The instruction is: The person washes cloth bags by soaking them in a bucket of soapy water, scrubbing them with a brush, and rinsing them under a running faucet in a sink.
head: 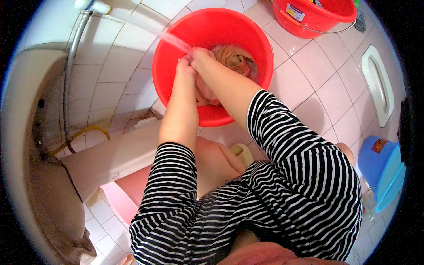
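Before me on the tiled floor stands a large red plastic basin (212, 20). Brown wet cloth (235, 58) lies in water inside it. A stream of water (175, 41) comes from the upper left and meets my hands over the basin. My left hand (186, 65) and my right hand (201, 55) are close together, touching or nearly so, with fingers bent. Whether anything is between them is hidden by the hands and the spray.
White fittings (92, 6) and a metal-sheathed hose (69, 66) are at the left wall. A red bucket (298, 26) with a wire handle is at upper right, a squat toilet (377, 86) right, a blue bucket (377, 162) lower right. A pink plastic washboard or tub (122, 195) lies lower left.
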### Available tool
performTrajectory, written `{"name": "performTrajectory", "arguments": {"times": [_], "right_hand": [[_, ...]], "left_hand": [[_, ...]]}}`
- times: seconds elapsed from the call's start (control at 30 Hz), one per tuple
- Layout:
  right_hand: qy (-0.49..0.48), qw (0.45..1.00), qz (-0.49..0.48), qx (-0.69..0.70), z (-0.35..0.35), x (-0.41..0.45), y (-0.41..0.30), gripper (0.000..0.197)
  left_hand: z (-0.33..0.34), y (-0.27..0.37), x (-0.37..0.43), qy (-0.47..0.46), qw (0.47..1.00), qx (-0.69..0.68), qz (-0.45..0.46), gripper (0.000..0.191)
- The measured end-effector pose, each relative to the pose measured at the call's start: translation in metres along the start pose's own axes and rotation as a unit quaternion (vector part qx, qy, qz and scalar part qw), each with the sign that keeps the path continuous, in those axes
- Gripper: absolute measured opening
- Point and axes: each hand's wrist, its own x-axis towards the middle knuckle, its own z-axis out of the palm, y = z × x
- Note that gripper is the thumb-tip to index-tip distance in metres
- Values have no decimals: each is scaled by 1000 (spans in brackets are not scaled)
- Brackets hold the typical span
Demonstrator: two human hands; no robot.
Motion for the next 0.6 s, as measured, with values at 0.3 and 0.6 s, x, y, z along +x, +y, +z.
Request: {"name": "performTrajectory", "arguments": {"times": [0.3, 0.6], "right_hand": [[-98, 995, 4, -30, -3, 101, -16, 19], [7, 923, -139, -360, -12, 0, 16, 30]], "left_hand": [[35, -18, -15, -66, 997, 30, 6, 30], [24, -13, -36, -21, 994, 85, 67, 36]]}}
